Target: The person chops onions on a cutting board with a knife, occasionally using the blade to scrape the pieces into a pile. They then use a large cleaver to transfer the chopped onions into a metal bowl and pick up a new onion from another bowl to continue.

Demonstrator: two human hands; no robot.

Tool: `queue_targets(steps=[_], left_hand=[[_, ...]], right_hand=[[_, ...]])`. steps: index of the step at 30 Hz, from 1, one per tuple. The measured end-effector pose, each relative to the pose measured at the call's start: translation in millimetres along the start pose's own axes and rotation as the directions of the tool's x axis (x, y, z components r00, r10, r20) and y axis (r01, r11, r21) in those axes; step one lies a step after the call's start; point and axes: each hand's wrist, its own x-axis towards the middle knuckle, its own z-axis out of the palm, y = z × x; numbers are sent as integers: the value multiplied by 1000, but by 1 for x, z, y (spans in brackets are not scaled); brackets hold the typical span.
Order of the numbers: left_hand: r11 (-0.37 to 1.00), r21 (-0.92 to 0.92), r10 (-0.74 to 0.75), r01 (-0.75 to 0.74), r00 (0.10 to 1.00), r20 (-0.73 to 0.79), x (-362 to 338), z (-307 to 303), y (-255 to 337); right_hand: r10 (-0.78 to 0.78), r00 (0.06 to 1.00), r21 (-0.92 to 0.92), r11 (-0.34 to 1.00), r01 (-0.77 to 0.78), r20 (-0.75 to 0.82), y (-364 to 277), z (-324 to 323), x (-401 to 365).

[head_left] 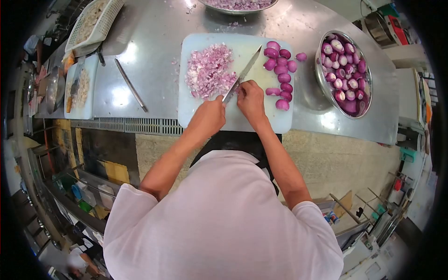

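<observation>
My left hand (210, 115) is closed around the handle of a knife (249, 64), whose blade slants up to the right over a white cutting board (242, 122). Close beside the blade, my right hand (252, 101) has its fingers bent and pressed together; what they hold, if anything, is hidden. Chopped purple onion (210, 70) lies in a heap on the board's left half. Several peeled purple onion pieces (281, 69) line the board's right side, and one onion (301, 57) sits just off its right edge.
A steel bowl of onions (322, 77) stands at the right, another bowl (238, 10) at the top edge. A metal rod (130, 85) lies on the steel table (154, 46). Farther left are a second board (87, 105) with chopped food and a knife, and a white basket (108, 23).
</observation>
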Motion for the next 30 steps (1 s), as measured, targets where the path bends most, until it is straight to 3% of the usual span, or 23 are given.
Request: queue_targets(steps=[4, 7, 9, 10, 18, 30], left_hand=[[1000, -11, -4, 4, 999, -37, 8, 9, -2], [997, 16, 73, -72, 995, -75, 3, -9, -5], [998, 57, 29, -25, 997, -69, 4, -6, -14], [995, 91, -22, 28, 998, -64, 3, -4, -17], [999, -18, -32, 31, 998, -44, 7, 5, -6], [999, -54, -11, 8, 998, -59, 9, 13, 5]], right_hand=[[39, 999, 59, 997, -41, 34, 1, -2, -1], [21, 997, 93, 995, -27, 71, 2, -8, 2], [-121, 993, -11, 993, 121, 19, 4, -10, 2], [-115, 993, -12, 993, 115, 18, 4, -10, 1], [21, 991, -148, 989, -2, 129, -4, -3, -3], [0, 996, -47, 999, 4, 84, -3, -9, -5]])
